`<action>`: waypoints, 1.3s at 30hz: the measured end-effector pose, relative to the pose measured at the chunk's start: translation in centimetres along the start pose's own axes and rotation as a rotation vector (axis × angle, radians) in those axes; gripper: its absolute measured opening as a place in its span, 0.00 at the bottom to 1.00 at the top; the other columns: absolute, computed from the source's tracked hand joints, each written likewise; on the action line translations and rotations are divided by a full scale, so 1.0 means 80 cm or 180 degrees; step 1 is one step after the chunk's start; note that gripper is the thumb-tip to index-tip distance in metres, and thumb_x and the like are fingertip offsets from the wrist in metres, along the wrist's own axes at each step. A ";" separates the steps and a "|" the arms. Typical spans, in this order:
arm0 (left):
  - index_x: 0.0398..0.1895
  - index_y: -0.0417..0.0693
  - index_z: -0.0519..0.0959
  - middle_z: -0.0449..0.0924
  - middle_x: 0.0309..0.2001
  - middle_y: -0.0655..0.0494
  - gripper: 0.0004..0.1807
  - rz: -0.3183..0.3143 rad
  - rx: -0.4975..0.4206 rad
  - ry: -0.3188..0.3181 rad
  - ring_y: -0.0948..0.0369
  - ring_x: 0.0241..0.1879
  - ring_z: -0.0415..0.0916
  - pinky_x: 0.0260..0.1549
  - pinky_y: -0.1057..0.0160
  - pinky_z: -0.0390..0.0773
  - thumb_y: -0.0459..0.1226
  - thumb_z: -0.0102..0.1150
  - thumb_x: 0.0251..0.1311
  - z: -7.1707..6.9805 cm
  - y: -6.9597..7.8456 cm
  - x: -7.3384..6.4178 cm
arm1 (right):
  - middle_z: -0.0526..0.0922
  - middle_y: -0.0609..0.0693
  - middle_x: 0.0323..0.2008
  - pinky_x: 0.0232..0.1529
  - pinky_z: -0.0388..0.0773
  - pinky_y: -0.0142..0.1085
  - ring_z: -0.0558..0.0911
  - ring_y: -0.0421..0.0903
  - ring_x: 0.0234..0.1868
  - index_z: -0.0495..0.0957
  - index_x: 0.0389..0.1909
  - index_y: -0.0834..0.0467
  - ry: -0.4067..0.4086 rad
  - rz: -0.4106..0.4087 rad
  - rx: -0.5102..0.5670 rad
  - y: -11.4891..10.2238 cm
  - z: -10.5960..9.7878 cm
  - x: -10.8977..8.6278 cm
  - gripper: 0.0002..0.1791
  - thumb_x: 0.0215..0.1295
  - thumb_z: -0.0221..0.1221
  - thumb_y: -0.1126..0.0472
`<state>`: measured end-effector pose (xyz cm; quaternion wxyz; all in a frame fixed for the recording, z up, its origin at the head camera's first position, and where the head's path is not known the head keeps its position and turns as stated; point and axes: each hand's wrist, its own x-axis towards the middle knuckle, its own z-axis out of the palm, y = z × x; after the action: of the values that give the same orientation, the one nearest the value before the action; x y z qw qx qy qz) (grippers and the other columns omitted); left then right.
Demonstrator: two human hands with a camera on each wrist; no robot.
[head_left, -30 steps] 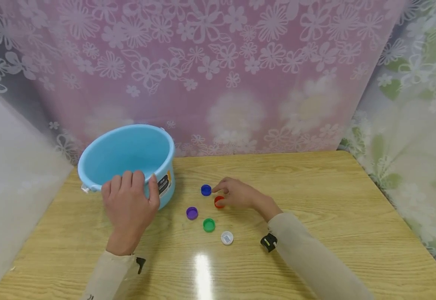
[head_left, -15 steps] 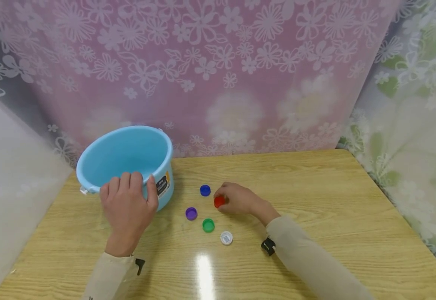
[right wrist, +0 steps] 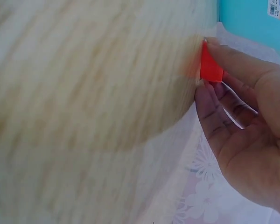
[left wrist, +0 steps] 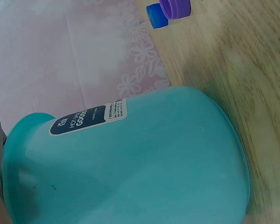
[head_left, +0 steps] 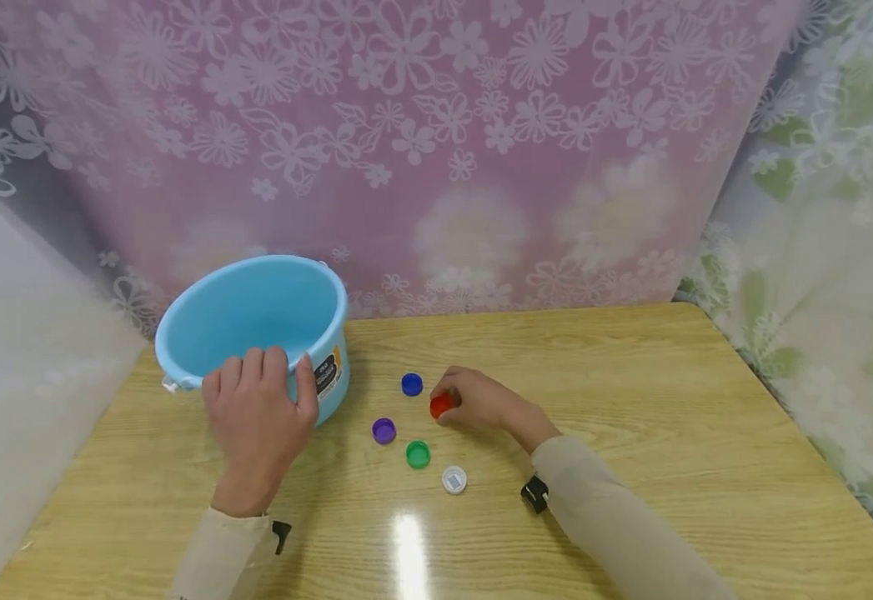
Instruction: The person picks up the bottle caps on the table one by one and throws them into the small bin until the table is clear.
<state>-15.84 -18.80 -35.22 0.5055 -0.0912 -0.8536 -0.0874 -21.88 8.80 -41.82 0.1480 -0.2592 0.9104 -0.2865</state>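
Observation:
My left hand (head_left: 259,425) grips the near rim of a light blue bucket (head_left: 331,342), fingers over the edge and thumb along the outside. The bucket stands at the left of the table, its label facing right. In the right wrist view my right hand (right wrist: 252,126) pinches a red bottle cap (right wrist: 211,65) between thumb and fingers, close at the tabletop. Beside that hand lies a blue cap (head_left: 411,384). Nearer to me a purple cap (head_left: 384,431), a green cap (head_left: 418,454) and a white cap (head_left: 454,480) form a loose slanting row.
The wooden table (head_left: 631,433) ends at a pink flowered curtain (head_left: 474,208) behind. Another pale flowered cloth (head_left: 819,292) hangs along the right side. A white wire-handle joint (head_left: 169,385) sticks out at the bucket's left rim.
My right hand's fingers have closed around the red cap, which they were only reaching at first. The left hand stays on the bucket rim, and the other caps lie where they were.

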 end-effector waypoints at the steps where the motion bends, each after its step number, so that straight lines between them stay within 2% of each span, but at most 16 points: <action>1: 0.21 0.40 0.65 0.62 0.19 0.46 0.20 0.0003 -0.0002 0.0018 0.46 0.21 0.59 0.29 0.46 0.61 0.47 0.44 0.63 0.000 0.000 0.000 | 0.75 0.45 0.42 0.42 0.74 0.35 0.75 0.41 0.38 0.81 0.46 0.55 0.0002 0.0005 0.0025 0.000 0.000 0.001 0.15 0.59 0.66 0.59; 7: 0.20 0.41 0.65 0.61 0.18 0.47 0.20 0.0025 -0.0039 0.0092 0.47 0.20 0.58 0.28 0.47 0.61 0.47 0.45 0.62 0.001 0.000 0.000 | 0.75 0.46 0.41 0.41 0.74 0.35 0.75 0.42 0.37 0.81 0.45 0.57 0.0013 0.0019 0.0120 0.000 0.001 0.003 0.14 0.57 0.67 0.61; 18: 0.20 0.40 0.65 0.62 0.19 0.46 0.20 0.0014 -0.0002 0.0062 0.46 0.20 0.58 0.28 0.47 0.61 0.47 0.45 0.62 0.000 0.000 0.000 | 0.75 0.47 0.41 0.41 0.74 0.35 0.75 0.42 0.38 0.81 0.44 0.58 -0.0007 -0.0011 0.0120 0.000 0.000 0.004 0.14 0.56 0.67 0.62; 39: 0.20 0.40 0.65 0.61 0.18 0.47 0.19 0.0052 0.0013 0.0120 0.47 0.19 0.58 0.27 0.47 0.61 0.46 0.47 0.61 0.001 -0.001 0.003 | 0.74 0.47 0.44 0.41 0.74 0.35 0.74 0.42 0.39 0.79 0.49 0.58 0.0052 0.0008 0.0044 0.001 0.007 -0.001 0.16 0.60 0.65 0.60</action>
<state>-16.02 -18.81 -35.08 0.5224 -0.0954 -0.8433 -0.0831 -21.59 8.64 -42.31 0.1427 -0.2548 0.9099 -0.2947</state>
